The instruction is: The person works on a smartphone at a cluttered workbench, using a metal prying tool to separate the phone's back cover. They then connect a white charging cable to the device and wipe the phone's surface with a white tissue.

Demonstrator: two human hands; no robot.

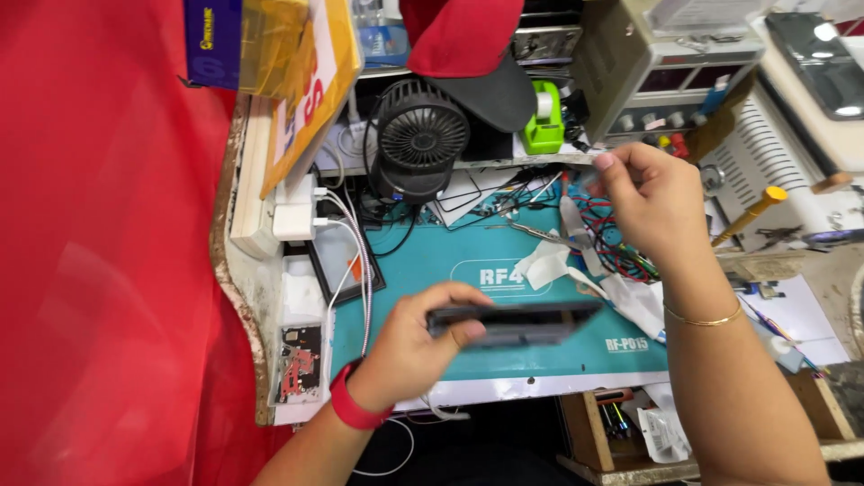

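My left hand (409,346) grips a dark flat phone (513,322) by its left end and holds it edge-on, level, just above the teal work mat (423,265). A red band sits on that wrist. My right hand (650,200) is raised over the back right of the mat, fingers pinched together near a tangle of red and coloured wires (612,247); whether it holds something small I cannot tell. A thin gold bangle circles the right wrist. White crumpled tape strips (576,261) lie on the mat below the right hand.
A small black fan (420,135) stands at the back, beside a green tape dispenser (543,117) and a bench power supply (666,72). A white charger and cables (297,216) sit at the left. Red cloth (99,270) fills the left side. A yellow-handled tool (751,214) lies at right.
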